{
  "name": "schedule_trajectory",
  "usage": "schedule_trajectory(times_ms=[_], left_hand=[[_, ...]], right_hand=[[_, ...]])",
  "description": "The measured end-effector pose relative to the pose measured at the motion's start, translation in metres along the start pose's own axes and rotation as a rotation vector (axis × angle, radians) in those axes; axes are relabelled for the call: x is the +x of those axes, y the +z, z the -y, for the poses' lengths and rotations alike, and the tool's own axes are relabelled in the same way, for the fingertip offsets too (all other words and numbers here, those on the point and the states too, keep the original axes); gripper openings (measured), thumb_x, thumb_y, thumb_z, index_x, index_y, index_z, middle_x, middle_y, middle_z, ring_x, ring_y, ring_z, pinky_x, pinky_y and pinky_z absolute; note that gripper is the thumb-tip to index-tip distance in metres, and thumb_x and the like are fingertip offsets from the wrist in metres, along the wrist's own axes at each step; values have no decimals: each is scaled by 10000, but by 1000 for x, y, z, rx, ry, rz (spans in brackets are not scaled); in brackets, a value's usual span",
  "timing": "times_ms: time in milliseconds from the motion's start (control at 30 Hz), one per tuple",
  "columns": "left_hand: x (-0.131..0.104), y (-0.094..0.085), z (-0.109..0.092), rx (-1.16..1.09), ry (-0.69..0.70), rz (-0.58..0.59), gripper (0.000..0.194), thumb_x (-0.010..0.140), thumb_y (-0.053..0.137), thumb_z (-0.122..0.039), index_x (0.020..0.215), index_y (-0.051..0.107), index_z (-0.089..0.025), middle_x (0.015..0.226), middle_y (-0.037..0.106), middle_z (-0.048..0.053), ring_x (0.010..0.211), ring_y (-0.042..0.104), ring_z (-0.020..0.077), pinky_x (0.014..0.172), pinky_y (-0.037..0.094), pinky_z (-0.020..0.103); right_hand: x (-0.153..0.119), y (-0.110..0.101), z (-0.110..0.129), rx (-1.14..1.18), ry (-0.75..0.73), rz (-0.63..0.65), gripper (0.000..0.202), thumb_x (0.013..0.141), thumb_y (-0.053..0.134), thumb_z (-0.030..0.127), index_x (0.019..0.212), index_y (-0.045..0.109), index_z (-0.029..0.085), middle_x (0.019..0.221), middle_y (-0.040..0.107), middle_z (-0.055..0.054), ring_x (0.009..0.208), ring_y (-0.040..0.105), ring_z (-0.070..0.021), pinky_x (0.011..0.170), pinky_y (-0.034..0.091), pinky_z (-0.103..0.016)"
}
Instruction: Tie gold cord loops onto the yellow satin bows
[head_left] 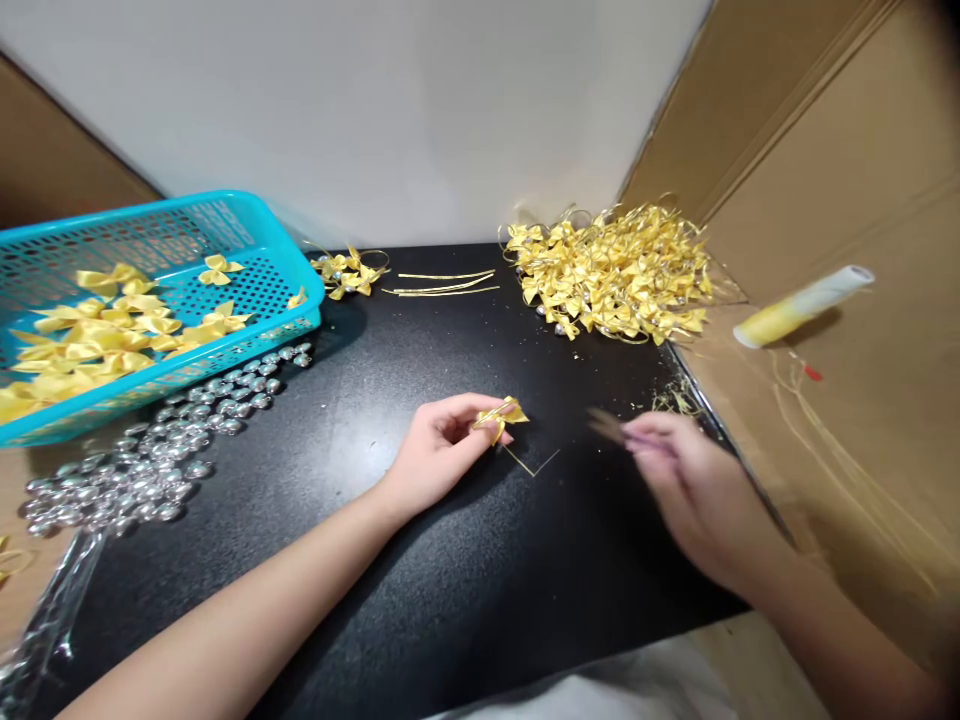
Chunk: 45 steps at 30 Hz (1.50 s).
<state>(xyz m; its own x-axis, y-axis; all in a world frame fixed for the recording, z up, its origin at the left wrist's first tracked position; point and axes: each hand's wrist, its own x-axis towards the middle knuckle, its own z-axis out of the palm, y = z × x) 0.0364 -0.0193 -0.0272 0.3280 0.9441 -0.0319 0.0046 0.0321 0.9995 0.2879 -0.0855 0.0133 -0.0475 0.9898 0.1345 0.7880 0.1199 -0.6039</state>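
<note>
My left hand (450, 440) pinches a yellow ribbon bow (511, 411) near the middle of the black tabletop (420, 600). A thin bent wire (534, 472) extends below the bow toward the right. To the right, my right hand (686, 480) is closed around a small purple-handled tool (646, 442), which looks like scissors or snips. Motion blurs the tool and the fingers, and its blades (604, 425) point left toward the bow without touching it.
A blue basket (289, 325) holding yellow bows stands at the left, with silver beads (180, 440) beside it. Gold wires (446, 284) and a small bow cluster (349, 272) lie at the back. Finished-looking bows (615, 275) are heaped back right. A yellow-white roll (802, 308) lies on cardboard.
</note>
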Motion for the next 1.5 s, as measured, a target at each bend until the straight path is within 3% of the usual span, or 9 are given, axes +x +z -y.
schedule_trajectory(times_ms=[100, 233, 800, 1367, 1500], left_hand=[[-1, 2, 0, -14, -14, -18, 231, 782, 699, -273, 961, 747, -135, 865, 786, 95, 693, 721, 177, 629, 563, 267], [-2, 4, -1, 23, -18, -32, 235, 774, 693, -254, 969, 764, -144, 879, 792, 96, 759, 734, 206, 661, 575, 283], [-2, 7, -3, 62, -22, -45, 249, 771, 673, -254, 969, 775, -146, 839, 786, 89, 690, 693, 183, 584, 528, 261], [-3, 8, -4, 121, -9, -6, 235, 790, 688, -274, 980, 776, -168, 668, 744, 53, 632, 679, 190, 516, 507, 256], [-3, 8, -5, 106, -27, 4, 255, 788, 689, -286, 993, 771, -157, 717, 763, 68, 635, 688, 192, 520, 514, 261]], right_hand=[[6, 35, 26, 76, -27, 157, 141, 935, 438, 277, 958, 561, 213, 845, 726, -62, 725, 714, -199, 630, 543, -304], [7, 58, 33, 102, 26, 159, 141, 945, 432, 279, 948, 554, 208, 851, 726, -60, 765, 715, -213, 675, 542, -316], [7, 59, 33, 95, 64, 110, 123, 934, 460, 287, 949, 558, 213, 835, 718, -41, 758, 705, -206, 655, 510, -289], [10, 63, 35, 32, -11, 4, 116, 935, 468, 259, 875, 556, 212, 748, 700, -33, 682, 689, -183, 614, 498, -262], [10, 64, 35, 12, -8, -18, 123, 935, 476, 265, 874, 566, 206, 754, 695, -35, 694, 685, -182, 618, 489, -261]])
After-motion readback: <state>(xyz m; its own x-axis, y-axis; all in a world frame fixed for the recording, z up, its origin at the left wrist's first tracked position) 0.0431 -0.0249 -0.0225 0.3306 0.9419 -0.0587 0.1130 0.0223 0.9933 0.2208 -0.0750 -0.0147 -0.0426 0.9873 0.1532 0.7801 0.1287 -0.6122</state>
